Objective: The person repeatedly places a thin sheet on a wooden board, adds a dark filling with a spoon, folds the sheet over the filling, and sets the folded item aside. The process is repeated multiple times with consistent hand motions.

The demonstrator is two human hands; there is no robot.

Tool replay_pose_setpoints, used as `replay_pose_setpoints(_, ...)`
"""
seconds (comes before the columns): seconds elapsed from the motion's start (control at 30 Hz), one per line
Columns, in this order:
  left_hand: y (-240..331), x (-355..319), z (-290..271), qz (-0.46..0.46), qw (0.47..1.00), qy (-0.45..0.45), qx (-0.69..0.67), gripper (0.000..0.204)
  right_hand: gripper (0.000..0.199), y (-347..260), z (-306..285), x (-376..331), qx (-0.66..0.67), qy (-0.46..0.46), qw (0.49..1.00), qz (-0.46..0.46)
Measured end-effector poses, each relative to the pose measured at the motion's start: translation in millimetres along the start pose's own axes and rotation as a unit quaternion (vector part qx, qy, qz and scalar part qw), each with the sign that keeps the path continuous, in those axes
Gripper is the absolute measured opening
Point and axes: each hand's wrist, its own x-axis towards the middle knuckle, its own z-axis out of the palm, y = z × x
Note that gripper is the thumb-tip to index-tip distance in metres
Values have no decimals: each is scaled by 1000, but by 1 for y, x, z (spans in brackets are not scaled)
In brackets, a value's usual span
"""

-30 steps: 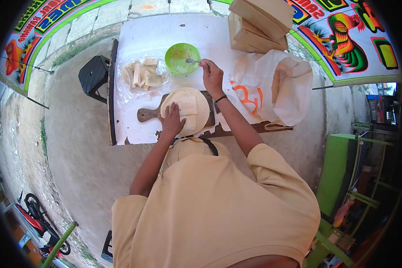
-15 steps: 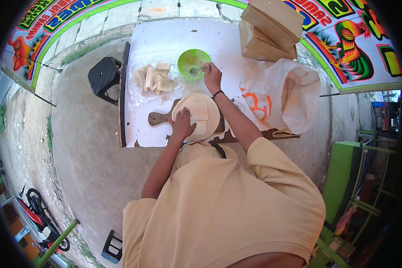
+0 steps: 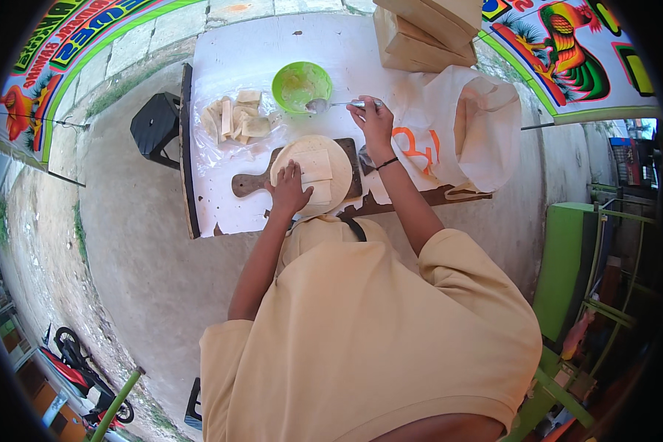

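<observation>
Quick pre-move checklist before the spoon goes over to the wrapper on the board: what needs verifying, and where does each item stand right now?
1. Right hand grips the spoon by its handle: ok.
2. Spoon bowl sits at the rim of the green bowl: ok; how much filling it carries: cannot tell.
3. Left hand presses the pale square wrapper: ok.
4. Wrapper lies flat on the round wooden board: ok.
5. Board rests on the white table, near its front edge: ok.
6. Folded pieces on the clear plastic lie apart from the board: ok.
</observation>
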Motion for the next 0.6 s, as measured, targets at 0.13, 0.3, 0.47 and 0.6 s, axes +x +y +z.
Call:
replay_pose_setpoints(0.13,-2,-1,1,4,1000,0,1,81,28,14,-35,-53,-42,-15,998,50)
replay_pose_setpoints(0.3,0,-1,-1,11,1000,-1,1,83,26,63,-59,-90,-137,-28,990,-19)
replay_pose_setpoints(0.47,-1,-2,-2,15,1000,2,13,83,20,63,-34,-95,-289,-84,940,-160)
replay_pose_setpoints(0.6,-2,-2,-1,23,1000,13,15,84,14,59,-6,-88,-312,-119,901,-277)
